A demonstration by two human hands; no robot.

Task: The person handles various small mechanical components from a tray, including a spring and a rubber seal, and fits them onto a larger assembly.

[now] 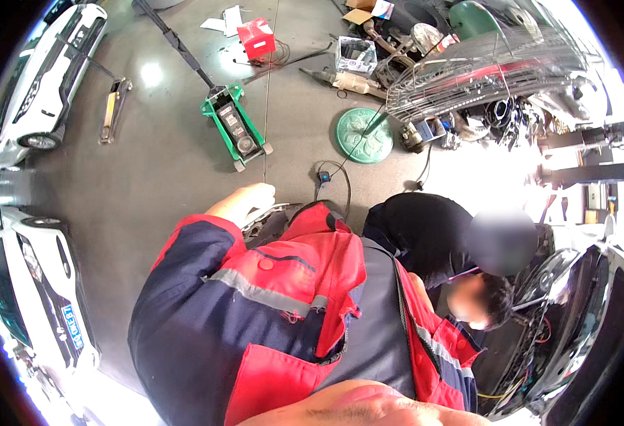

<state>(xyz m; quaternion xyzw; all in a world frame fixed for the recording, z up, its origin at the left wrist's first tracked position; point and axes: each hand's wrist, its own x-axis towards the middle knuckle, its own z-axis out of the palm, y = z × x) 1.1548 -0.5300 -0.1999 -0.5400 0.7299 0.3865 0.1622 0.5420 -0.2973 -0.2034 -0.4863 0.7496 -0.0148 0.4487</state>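
My left hand (244,202) reaches out past my red and navy sleeve, its fingers curled together. A silver-and-dark part (261,223) with a patterned edge lies right against the underside of the hand. My jacket covers the rest of that part, so its kind and the exact grip cannot be made out. My right hand is out of sight behind my jacket and the people at my right side. A person in black (418,231) bends down there, and another person's dark-haired head (498,302) is beside a car with its front opened up (539,341).
A green floor jack (234,128) stands ahead, with a red box (256,38) beyond it. A round green base (365,135) and a black cable (347,186) lie ahead right. Car parts and a wire rack (468,78) crowd the far right. White cars (46,284) stand left.
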